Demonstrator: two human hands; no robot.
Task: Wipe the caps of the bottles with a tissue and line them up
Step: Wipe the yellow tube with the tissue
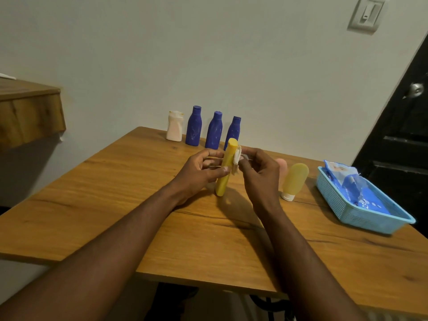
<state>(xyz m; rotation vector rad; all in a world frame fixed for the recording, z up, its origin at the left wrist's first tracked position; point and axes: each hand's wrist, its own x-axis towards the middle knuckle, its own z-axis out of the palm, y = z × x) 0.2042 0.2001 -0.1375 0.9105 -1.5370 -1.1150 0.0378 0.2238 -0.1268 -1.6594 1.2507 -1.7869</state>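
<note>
Wiping yellow bottle point(228, 158) — left hand point(201, 170) curled round it, right hand point(261, 172) pinching tissue point(236, 158) — next, probably joins blue bottles point(214, 132).

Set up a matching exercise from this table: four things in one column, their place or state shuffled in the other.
1 white bottle
2 slim yellow bottle
3 squat yellow bottle
4 tissue

A pinched in the right hand
B standing on its white cap
C beside the blue bottles
D gripped by the left hand

Pairs: 1-C, 2-D, 3-B, 4-A
</note>
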